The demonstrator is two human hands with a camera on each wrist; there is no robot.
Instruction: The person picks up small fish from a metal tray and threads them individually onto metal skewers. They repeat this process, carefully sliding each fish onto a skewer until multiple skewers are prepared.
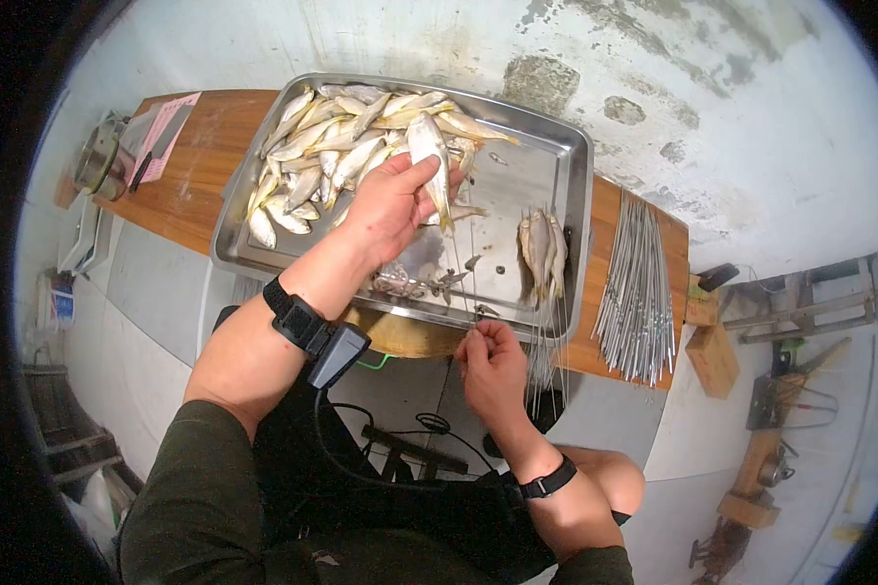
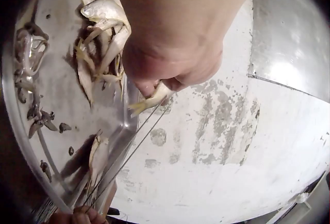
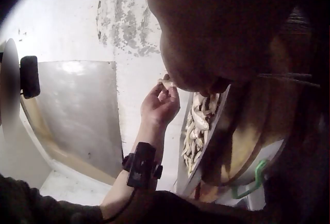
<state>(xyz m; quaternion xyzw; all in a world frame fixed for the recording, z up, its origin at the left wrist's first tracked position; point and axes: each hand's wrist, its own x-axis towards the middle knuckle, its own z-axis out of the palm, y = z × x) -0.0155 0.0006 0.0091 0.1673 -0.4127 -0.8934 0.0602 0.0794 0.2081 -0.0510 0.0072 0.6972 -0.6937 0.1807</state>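
Over the steel tray (image 1: 578, 244), my left hand (image 1: 390, 210) grips one silvery fish (image 1: 425, 141) with its yellowish tail pointing down toward me. In the left wrist view, the fish's tail (image 2: 142, 107) sticks out below the fingers. Thin metal skewers (image 2: 135, 149) run from my right hand (image 1: 495, 370) up to that fish; the right fingers pinch their lower ends near the tray's front edge. Whether the tips have entered the fish I cannot tell. A pile of similar fish (image 1: 312, 141) fills the tray's left side. Several fish (image 1: 539, 249) stand bunched on skewers at its right.
Many loose skewers (image 1: 639, 292) lie on the wooden table (image 1: 200, 166) right of the tray. Dark scraps (image 1: 449, 281) are scattered near the tray's front. A knife (image 1: 156, 151) lies at the far left. Below the tray front is a round container with a green handle (image 3: 251, 180). A stained wall (image 1: 654, 58) rises behind.
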